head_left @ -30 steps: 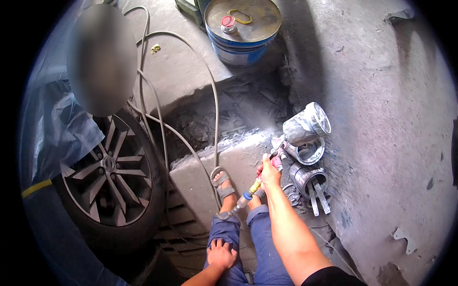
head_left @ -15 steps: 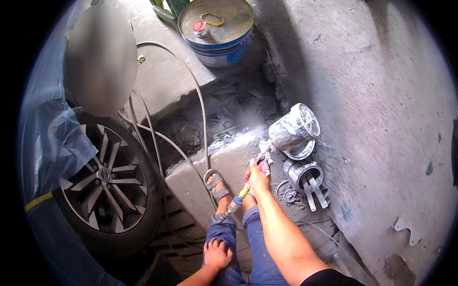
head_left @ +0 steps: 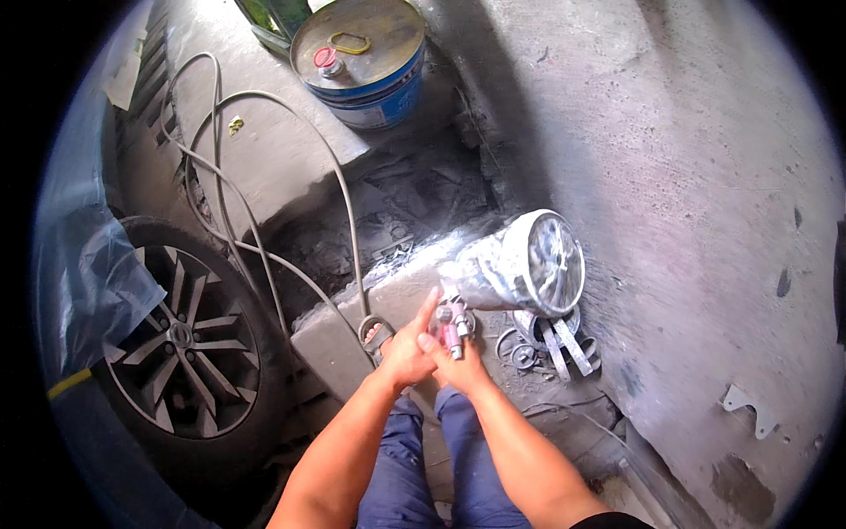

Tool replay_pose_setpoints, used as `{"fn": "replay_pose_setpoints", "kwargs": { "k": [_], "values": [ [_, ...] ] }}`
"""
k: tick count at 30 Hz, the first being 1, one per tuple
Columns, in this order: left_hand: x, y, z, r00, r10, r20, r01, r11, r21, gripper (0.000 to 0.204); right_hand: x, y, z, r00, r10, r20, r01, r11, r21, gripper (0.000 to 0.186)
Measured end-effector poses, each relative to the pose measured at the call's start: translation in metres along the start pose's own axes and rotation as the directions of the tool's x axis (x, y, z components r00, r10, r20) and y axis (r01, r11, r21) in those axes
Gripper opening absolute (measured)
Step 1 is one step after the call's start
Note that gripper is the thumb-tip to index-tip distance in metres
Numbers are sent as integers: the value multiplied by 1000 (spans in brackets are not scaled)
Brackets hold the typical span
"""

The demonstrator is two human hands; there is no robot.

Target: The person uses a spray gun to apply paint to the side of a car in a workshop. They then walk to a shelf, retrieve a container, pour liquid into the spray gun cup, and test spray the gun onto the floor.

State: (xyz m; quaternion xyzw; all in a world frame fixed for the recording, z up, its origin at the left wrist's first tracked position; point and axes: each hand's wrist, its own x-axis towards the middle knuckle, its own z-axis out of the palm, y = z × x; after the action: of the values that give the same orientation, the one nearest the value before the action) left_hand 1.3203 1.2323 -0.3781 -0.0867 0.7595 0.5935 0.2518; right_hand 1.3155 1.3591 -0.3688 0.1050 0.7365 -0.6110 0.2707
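Observation:
Both hands are together at a spray gun with pinkish-red fittings [head_left: 454, 329]. My right hand [head_left: 462, 368] is closed around its grip, under the fittings. From the left, my left hand [head_left: 409, 354] meets it, fingers closed on the gun's near side and thumb by the fittings. Beyond my fingers a paint-smeared silver-white cup [head_left: 498, 269] lies tilted, its round end facing right; it seems joined to the gun, though the join is blurred. Behind it, partly hidden, a small can holds flat stir sticks [head_left: 573, 344].
A blue drum [head_left: 379, 101] stands at the back. Grey hose [head_left: 350, 203] loops across the ledge and past my sandalled foot [head_left: 376, 335]. At left is a car wheel [head_left: 182, 339] beside clear plastic sheeting [head_left: 84, 273]. A stained wall [head_left: 696, 220] rises on the right.
My left hand has gone from my knee to the gun. Gun and cup have come nearer to me, the cup now turned more sideways and covering more of the can. The view has shifted slightly.

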Motion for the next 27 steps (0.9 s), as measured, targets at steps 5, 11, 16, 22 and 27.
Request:
{"fn": "replay_pose_setpoints", "kwargs": {
  "k": [5, 11, 16, 22, 27],
  "values": [
    [-7, 11, 18, 990, -115, -85, 109, 992, -67, 73, -15, -27, -76, 944, -49, 325, 193, 884, -426, 81],
    [-11, 19, 32, 944, -179, -277, 240, 950, 202, 73, -14, -131, -163, 960, -84, -269, 138, 972, 188, 65],
    [-20, 13, 50, 926, -134, -352, 249, 920, 303, 78, -7, -173, -147, 986, -133, -97, 61, 843, -534, 99],
    [-27, 11, 61, 926, -88, -368, 234, 897, 374, 75, -3, -137, -148, 944, -181, -276, 16, 860, -511, 83],
    [-34, 6, 41, 977, -188, 104, 160, 960, 228, 78, -20, -154, -144, 883, -468, -35, 290, 603, -743, 71]
  ]
}}
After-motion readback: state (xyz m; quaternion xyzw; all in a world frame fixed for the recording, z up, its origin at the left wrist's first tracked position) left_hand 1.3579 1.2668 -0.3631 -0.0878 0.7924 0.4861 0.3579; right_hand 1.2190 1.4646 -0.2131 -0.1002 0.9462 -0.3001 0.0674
